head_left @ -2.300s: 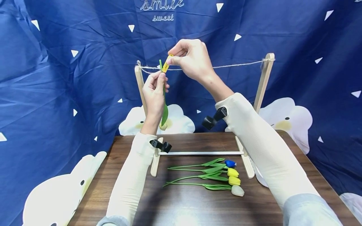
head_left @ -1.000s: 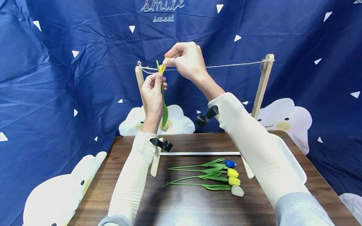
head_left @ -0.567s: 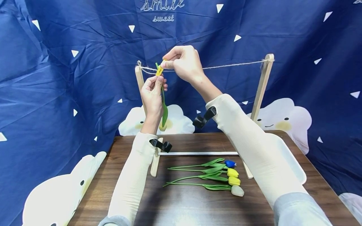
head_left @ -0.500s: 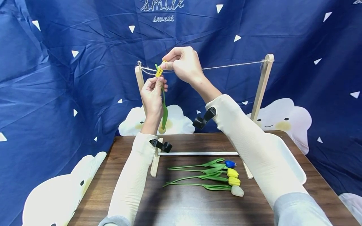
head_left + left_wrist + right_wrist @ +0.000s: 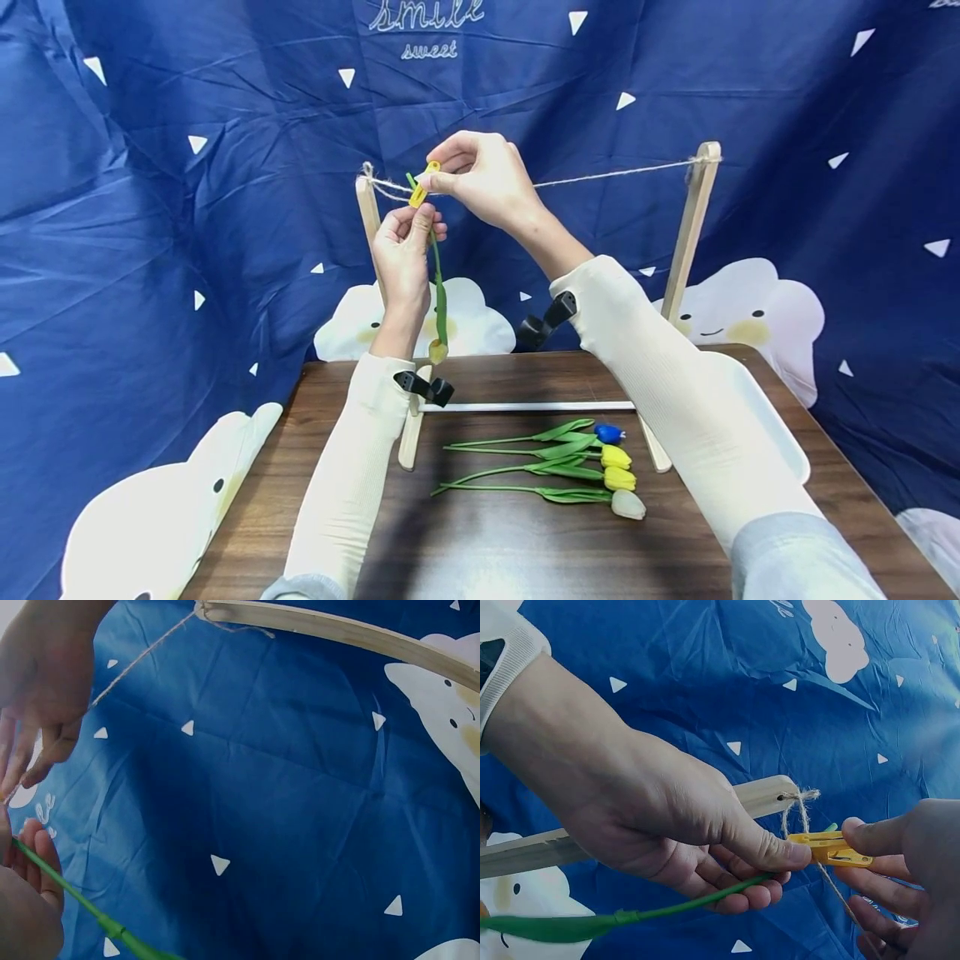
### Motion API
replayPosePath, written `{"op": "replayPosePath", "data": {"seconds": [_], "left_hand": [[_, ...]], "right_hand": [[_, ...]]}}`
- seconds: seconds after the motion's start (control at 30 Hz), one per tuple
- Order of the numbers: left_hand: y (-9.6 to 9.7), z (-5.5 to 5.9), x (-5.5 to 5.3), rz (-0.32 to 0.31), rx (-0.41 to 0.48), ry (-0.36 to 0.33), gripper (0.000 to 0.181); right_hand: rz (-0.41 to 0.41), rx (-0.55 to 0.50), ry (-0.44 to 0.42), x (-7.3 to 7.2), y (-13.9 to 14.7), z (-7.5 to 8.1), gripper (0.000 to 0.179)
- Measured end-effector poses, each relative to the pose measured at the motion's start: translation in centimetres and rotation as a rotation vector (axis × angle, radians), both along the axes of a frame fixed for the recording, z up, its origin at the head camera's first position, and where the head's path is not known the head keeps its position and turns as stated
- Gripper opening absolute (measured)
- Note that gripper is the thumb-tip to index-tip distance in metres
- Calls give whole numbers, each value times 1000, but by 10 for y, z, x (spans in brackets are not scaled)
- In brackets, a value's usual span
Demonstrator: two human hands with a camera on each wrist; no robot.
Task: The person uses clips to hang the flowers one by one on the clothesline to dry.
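Note:
In the head view my left hand (image 5: 403,254) pinches the green stem of an artificial tulip (image 5: 440,312), which hangs head down with a pale yellowish bloom. My right hand (image 5: 487,179) pinches a yellow clothespin (image 5: 422,190) between thumb and fingers, just above the left fingertips. A twine line (image 5: 615,177) passes behind the hands at the clothespin. From the right wrist, the clothespin (image 5: 829,849) lies across the twine (image 5: 836,889) and the stem's tip, its front end right at the left thumb. The left wrist view shows the stem (image 5: 82,900) but hides the clothespin.
Two wooden posts (image 5: 692,229) carry the twine, joined low down by a white rod (image 5: 525,407). Several tulips, among them a blue one (image 5: 609,433) and a white one (image 5: 627,504), lie on the brown table (image 5: 495,550). A white tray (image 5: 787,442) sits partly behind the right sleeve.
The right hand has brought the clothespin down and left onto the stem's end at the twine. The tulip hangs slightly lower, its bloom now showing more fully.

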State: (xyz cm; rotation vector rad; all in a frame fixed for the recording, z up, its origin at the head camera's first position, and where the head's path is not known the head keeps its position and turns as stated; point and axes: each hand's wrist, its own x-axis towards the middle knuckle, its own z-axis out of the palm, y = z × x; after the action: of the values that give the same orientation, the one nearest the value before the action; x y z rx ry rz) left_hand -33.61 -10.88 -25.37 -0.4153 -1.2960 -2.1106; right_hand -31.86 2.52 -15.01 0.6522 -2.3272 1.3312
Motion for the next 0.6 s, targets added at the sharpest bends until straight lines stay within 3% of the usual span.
{"op": "replayPosePath", "data": {"seconds": [0.2,0.37,0.6], "left_hand": [[1,-1,2,-23,-22,0,15],[1,-2,6,-19,-49,-9,16],[-3,-8,27,134,-223,-107,12]], "right_hand": [[5,54,26,4,2,-1,33],[-22,88,96,9,9,-1,38],[-55,34,258,26,23,-1,23]]}}
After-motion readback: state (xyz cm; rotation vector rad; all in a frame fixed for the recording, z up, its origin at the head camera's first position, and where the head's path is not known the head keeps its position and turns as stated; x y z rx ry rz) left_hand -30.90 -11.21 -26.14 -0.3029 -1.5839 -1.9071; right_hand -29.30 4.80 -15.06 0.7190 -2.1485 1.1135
